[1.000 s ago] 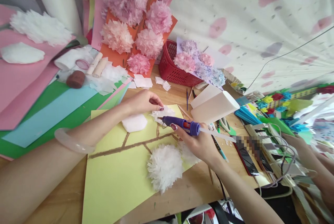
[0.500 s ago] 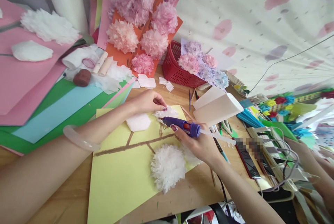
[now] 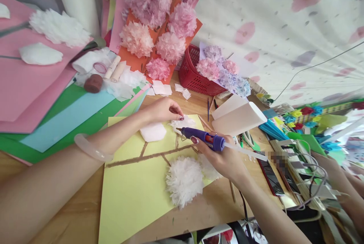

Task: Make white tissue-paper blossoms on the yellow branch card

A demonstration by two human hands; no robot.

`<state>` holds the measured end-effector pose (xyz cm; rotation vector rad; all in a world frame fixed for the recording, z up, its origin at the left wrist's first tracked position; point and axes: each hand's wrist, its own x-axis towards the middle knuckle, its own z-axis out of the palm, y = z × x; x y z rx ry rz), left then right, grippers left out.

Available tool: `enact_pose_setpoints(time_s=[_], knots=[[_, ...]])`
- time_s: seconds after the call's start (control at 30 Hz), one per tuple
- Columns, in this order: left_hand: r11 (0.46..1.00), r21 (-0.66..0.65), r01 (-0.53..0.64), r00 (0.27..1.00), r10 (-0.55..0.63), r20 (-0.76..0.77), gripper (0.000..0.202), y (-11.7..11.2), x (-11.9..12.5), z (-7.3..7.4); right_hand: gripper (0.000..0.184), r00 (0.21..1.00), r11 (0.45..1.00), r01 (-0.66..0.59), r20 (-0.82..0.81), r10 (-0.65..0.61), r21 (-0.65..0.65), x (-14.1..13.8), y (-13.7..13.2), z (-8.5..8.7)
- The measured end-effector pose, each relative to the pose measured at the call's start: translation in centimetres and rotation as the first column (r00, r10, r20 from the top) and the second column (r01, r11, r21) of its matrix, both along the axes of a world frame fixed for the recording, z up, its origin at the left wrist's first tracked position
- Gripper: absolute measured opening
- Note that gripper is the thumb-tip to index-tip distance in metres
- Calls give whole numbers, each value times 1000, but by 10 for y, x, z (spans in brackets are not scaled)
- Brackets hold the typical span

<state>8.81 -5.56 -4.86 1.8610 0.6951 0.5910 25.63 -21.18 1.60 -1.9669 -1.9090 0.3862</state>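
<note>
My left hand (image 3: 166,110) has thumb and fingers pinched together at a small crinkled white tissue paper piece (image 3: 186,121) on the yellow paper sheet (image 3: 127,194). In my right hand (image 3: 224,157) is a blue glue gun (image 3: 203,138), a clear glue stick (image 3: 247,152) poking out of its back. The gun's nozzle points left, just below the tissue piece; contact cannot be made out. Brown branch lines (image 3: 153,156) run across the sheet. A flat white paper shape (image 3: 153,132) lies below my left wrist, and a fluffy white tissue flower (image 3: 184,181) sits near my right hand.
Behind stand a red basket (image 3: 196,73) and pink tissue flowers (image 3: 170,47) on orange card. Coloured paper sheets (image 3: 68,122) lie left. A folded white card (image 3: 239,119), a phone (image 3: 270,175) and a cabled power strip (image 3: 298,175) are right. Another person's arm (image 3: 335,175) shows at far right.
The glue gun has shifted slightly right with my right hand, its back end swinging a little outward. My left hand stays at the tissue piece. The whole view has shifted slightly.
</note>
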Motion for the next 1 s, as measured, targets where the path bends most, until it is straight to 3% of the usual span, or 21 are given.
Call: enact_pose_setpoints(time_s=[0.47, 0.7, 1.0], knots=[[1000, -23, 5, 1000, -4, 26, 19, -2, -2, 6, 43, 999, 1000, -25, 28, 25, 15, -1, -3, -2], [989, -112, -94, 992, 102, 74, 27, -6, -4, 13, 45, 999, 998, -42, -12, 43, 51, -5, 1, -4], [984, -152, -88, 990, 103, 92, 24, -7, -5, 15, 41, 1000, 1000, 20, 1, -20, 12, 6, -4, -3]])
